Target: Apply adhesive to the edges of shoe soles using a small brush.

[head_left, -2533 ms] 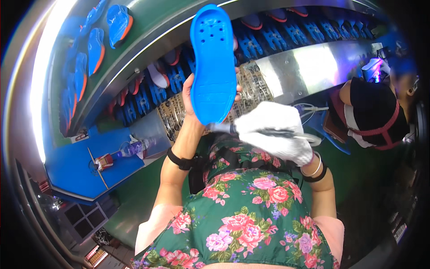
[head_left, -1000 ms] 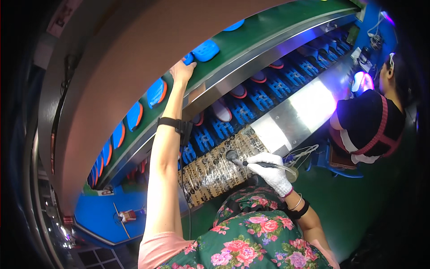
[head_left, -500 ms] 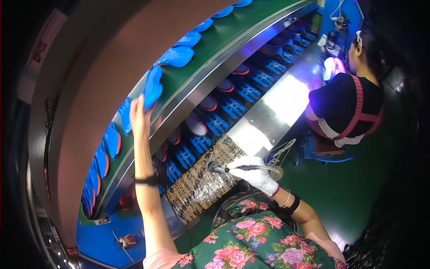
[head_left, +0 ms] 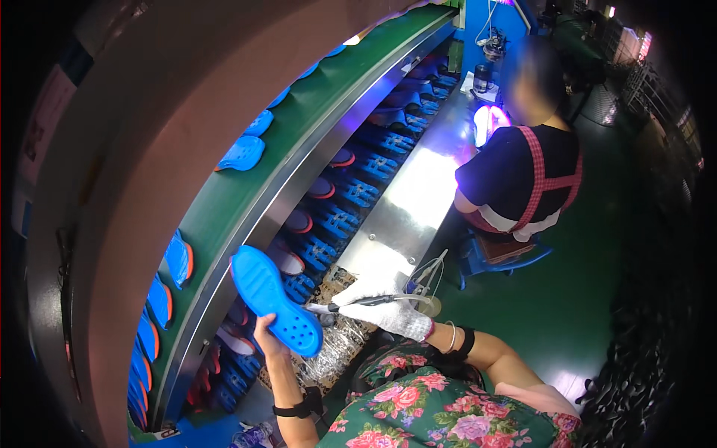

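My left hand (head_left: 270, 337) grips a blue shoe sole (head_left: 270, 291) by its edge. The sole is tilted up over the bench, and its holed end points toward me. In my right hand (head_left: 388, 310), which wears a white knit glove, is a slim brush-like tool (head_left: 379, 300) with a clear tube trailing from its back end. Its pale tip is close beside the sole's edge; I cannot tell whether they touch. Under both hands lies a bench section wrapped in brown patterned paper and clear film (head_left: 336, 355).
A green conveyor belt (head_left: 299, 112) carries more blue soles (head_left: 243, 153) along the left. Below it, a lower line holds blue racks (head_left: 358, 193) and soles. A co-worker (head_left: 515, 175) sits at the metal bench on the right. Coiled thin tubes (head_left: 429, 276) lie near my right wrist.
My left hand has come off the belt with a blue sole and brought it over the bench beside the tool. The view has shifted; my right hand still grips the tool.
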Tool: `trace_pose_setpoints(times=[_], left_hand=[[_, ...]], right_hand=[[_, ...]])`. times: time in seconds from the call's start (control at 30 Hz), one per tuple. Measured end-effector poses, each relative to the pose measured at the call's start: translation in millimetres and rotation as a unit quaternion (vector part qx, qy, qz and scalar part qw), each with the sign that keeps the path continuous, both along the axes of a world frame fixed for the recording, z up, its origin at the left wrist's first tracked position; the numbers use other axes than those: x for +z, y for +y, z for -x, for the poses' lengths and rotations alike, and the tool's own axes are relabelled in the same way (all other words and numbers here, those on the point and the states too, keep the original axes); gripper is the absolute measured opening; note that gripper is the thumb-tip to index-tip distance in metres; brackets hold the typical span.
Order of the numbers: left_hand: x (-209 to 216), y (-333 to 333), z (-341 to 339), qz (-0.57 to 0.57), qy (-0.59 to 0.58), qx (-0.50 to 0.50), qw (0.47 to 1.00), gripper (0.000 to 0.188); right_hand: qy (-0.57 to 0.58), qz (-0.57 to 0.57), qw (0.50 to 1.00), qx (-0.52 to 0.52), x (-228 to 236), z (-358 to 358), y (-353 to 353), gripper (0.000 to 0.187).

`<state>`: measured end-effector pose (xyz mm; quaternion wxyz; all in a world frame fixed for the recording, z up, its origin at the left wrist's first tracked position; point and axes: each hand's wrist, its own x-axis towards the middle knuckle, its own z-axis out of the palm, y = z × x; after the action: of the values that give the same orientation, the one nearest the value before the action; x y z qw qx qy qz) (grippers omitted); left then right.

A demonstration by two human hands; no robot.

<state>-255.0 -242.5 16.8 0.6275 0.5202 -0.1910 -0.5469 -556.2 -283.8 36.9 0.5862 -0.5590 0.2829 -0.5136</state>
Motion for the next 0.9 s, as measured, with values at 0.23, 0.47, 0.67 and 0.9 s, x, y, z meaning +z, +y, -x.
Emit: trace_pose_setpoints(times=[0.23, 0.47, 0.67, 0.9], left_hand=[[-28.0, 26.6, 54.1, 0.036, 0.100, -0.109, 0.988, 0.084], [-9.8, 19.8, 102.9, 0.079, 0.264, -0.080, 0.958, 0.095], [32.6, 3.5, 136.5, 0.093, 0.206, -0.032, 0.973, 0.096], [36.0, 15.8, 144.6, 0.088, 0.188, -0.042, 0.977, 0.093]], right_hand=[[-0.028, 0.078, 0.994, 0.071, 40.6, 4.8, -13.2, 0.025], [-0.043, 0.086, 0.995, 0.007, 47.7, -1.1, -10.3, 0.019], [0.023, 0.141, 0.988, -0.065, 61.4, 7.2, -15.1, 0.021], [0.104, 0.354, 0.921, -0.124, 68.3, 2.3, -30.3, 0.027]])
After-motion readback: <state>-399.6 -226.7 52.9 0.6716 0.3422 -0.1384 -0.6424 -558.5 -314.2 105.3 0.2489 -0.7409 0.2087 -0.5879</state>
